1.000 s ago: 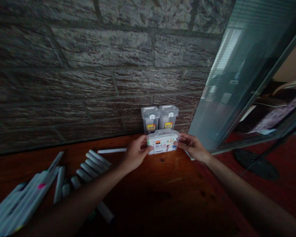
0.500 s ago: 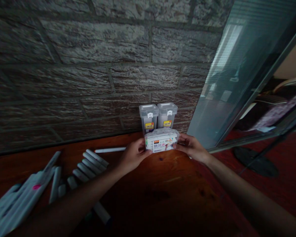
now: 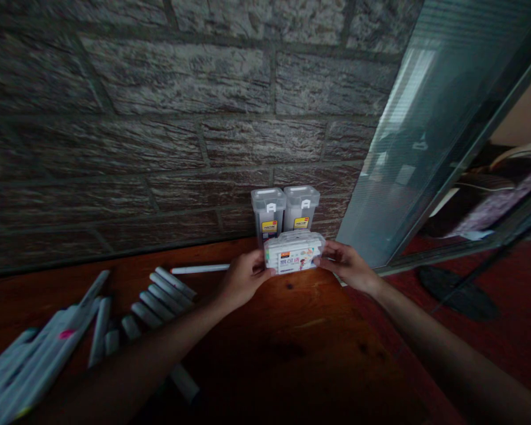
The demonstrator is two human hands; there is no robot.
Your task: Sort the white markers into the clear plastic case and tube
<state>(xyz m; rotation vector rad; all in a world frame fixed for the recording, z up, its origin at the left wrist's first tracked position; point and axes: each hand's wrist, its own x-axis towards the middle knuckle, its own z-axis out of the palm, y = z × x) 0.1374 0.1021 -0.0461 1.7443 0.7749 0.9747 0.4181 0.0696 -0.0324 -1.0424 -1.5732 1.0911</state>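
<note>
A clear plastic marker case (image 3: pixel 294 254) with a white printed label stands at the wooden table's far right part. My left hand (image 3: pixel 244 276) grips its left end, thumb on the front and fingers behind. At the other end my right hand (image 3: pixel 346 265) is closed on its right side. Just behind the case, two taller translucent marker boxes (image 3: pixel 269 213) with yellow labels and white clasps stand side by side against the wall; their lower parts are hidden by the case.
Several pale markers (image 3: pixel 166 295) lie beyond and under my left forearm, and one white marker (image 3: pixel 199 268) lies near the wall. A larger pile of markers (image 3: pixel 48 354) covers the table's left. A stone-brick wall (image 3: pixel 159 141) rises behind; a glass panel (image 3: pixel 380 177) stands at the right.
The case has shifted very slightly to the right in the picture, with both hands still on it. The boxes and loose markers lie as before.
</note>
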